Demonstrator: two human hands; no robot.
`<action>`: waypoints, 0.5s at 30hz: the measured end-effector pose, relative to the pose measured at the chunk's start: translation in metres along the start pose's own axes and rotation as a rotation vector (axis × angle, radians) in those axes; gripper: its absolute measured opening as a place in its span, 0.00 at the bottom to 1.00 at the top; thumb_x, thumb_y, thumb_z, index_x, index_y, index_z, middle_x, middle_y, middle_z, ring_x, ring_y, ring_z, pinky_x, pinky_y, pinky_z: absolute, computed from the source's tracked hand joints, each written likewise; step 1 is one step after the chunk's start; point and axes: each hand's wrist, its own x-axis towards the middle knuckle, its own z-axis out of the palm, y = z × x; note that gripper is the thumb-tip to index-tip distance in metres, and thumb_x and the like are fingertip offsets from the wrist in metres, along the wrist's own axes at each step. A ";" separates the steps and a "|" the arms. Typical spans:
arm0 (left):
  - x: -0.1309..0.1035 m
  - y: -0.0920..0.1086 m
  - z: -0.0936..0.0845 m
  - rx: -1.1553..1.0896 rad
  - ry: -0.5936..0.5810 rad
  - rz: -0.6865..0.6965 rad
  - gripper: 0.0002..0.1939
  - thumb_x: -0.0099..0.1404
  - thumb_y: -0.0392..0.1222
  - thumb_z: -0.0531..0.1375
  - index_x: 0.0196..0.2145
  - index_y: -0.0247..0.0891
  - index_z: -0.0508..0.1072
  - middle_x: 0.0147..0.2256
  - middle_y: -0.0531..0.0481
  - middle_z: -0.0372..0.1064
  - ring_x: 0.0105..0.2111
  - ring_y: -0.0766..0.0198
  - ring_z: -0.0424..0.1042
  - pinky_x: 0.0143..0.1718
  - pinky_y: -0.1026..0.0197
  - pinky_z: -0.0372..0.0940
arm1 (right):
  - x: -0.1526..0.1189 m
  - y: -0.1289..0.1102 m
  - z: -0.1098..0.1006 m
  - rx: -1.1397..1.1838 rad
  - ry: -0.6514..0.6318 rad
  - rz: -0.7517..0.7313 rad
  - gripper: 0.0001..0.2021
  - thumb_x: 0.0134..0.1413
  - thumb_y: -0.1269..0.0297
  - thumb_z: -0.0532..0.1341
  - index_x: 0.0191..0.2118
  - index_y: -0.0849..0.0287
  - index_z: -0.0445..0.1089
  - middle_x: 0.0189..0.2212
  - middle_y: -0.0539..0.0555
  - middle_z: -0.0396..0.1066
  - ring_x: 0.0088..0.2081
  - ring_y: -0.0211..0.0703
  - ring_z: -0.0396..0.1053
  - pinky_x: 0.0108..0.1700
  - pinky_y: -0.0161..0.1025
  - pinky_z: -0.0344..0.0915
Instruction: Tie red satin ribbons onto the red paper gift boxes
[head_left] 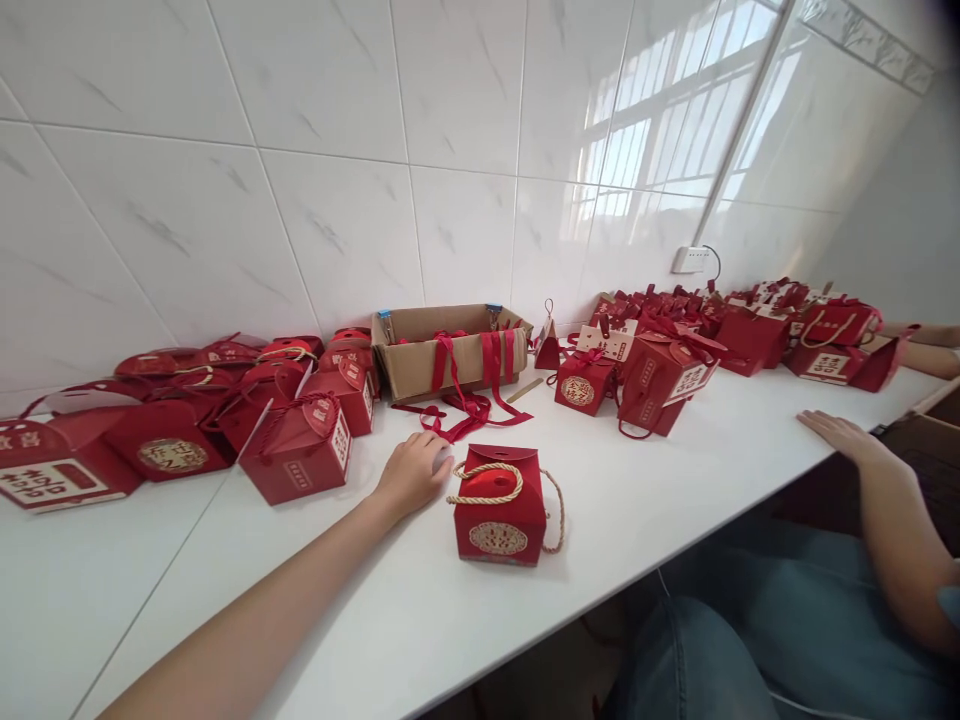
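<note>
Mind the rope loop (519,483) that sticks out from the front of the red box (501,512): were your left hand (415,470) to sweep right, it could snag that loop and tip or drag the box. The second loop (562,510) hangs from the box's right side down to the desk (645,510), so it might catch too. The loose ribbons (472,405) just beyond your fingers, trailing from the cardboard carton (409,372), could tangle with the rope if you pulled the box that way. The top flaps look thin, so a hard pinch there would probably crease them. Your left hand rests on the desk, half curled with a narrow gap between thumb and fingers, gripping nothing I can make out. The box stands upright just to its right and a little nearer you; the front loop reaches almost to your fingertips, and I cannot tell whether they touch. Your right hand is out of view; the flat one far right looks like a co-worker's hand (836,430).
</note>
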 end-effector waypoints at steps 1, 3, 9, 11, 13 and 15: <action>-0.002 0.001 -0.001 0.009 0.019 -0.006 0.15 0.64 0.43 0.49 0.40 0.37 0.73 0.43 0.42 0.70 0.45 0.53 0.66 0.47 0.52 0.62 | -0.009 -0.012 0.002 -0.015 0.029 -0.025 0.29 0.54 0.51 0.40 0.57 0.46 0.65 0.57 0.31 0.56 0.64 0.52 0.44 0.62 0.45 0.44; -0.006 0.002 -0.002 0.025 0.049 -0.021 0.14 0.65 0.43 0.49 0.37 0.38 0.73 0.40 0.42 0.71 0.43 0.54 0.66 0.46 0.53 0.62 | -0.027 -0.034 0.006 -0.048 0.062 -0.046 0.29 0.57 0.57 0.37 0.60 0.46 0.59 0.57 0.28 0.53 0.63 0.47 0.43 0.61 0.41 0.45; -0.013 -0.002 -0.004 0.078 0.075 -0.164 0.13 0.63 0.46 0.50 0.35 0.38 0.72 0.36 0.42 0.70 0.40 0.52 0.67 0.40 0.54 0.62 | -0.039 -0.072 -0.002 -0.037 0.065 -0.026 0.28 0.61 0.57 0.36 0.63 0.52 0.54 0.59 0.36 0.54 0.64 0.48 0.42 0.60 0.44 0.49; -0.014 -0.006 -0.005 0.107 0.077 -0.236 0.17 0.62 0.50 0.51 0.38 0.36 0.72 0.40 0.37 0.69 0.44 0.46 0.65 0.42 0.49 0.61 | -0.040 -0.083 -0.005 -0.015 0.082 -0.020 0.29 0.61 0.54 0.39 0.63 0.59 0.55 0.61 0.45 0.53 0.64 0.53 0.43 0.63 0.44 0.44; -0.015 -0.010 -0.006 0.133 0.079 -0.311 0.23 0.61 0.54 0.51 0.42 0.31 0.71 0.48 0.29 0.64 0.49 0.38 0.61 0.46 0.41 0.58 | -0.060 -0.099 0.003 -0.005 0.099 -0.014 0.32 0.59 0.50 0.43 0.62 0.64 0.56 0.63 0.52 0.50 0.64 0.57 0.44 0.65 0.46 0.40; -0.015 -0.012 -0.006 0.154 0.092 -0.375 0.29 0.61 0.56 0.50 0.46 0.26 0.69 0.55 0.23 0.56 0.52 0.31 0.57 0.48 0.35 0.54 | -0.111 -0.118 0.023 -0.007 0.093 -0.017 0.33 0.58 0.47 0.44 0.62 0.63 0.57 0.63 0.54 0.50 0.64 0.60 0.45 0.62 0.54 0.45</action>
